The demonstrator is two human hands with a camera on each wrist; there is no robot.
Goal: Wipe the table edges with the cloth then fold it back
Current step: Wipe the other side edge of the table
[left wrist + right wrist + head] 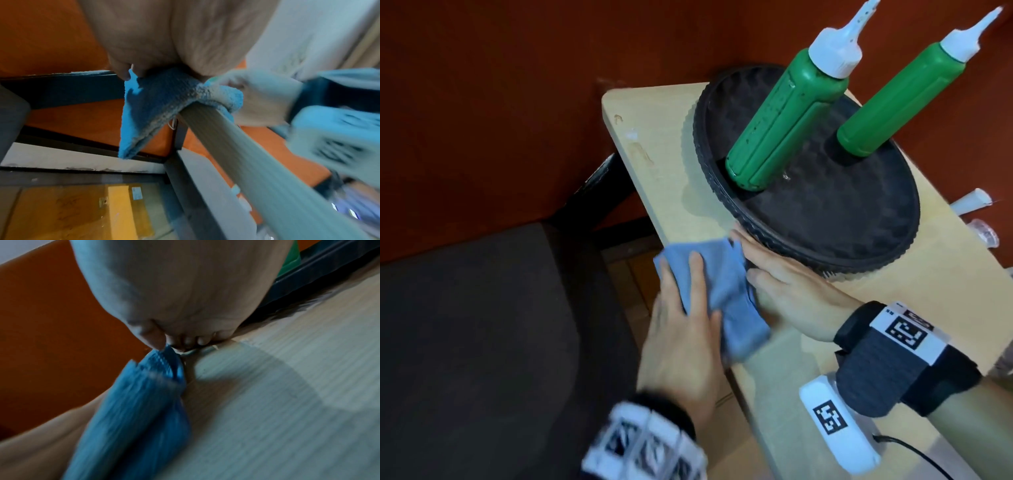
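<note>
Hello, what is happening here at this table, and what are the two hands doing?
A person is wiping the table along its edge. The left hand holds the blue cloth, which is draped over the edge. The right hand lies flat on the tabletop beside the cloth, next to the black round tray that carries two green bottles. The cloth is not yet folded back.

You see a blue cloth (717, 291) on the pale wood-grain table (654, 144), two green bottles (784, 120) with white caps on a black textured tray (825, 219), and a red-brown wall (482, 102).
</note>
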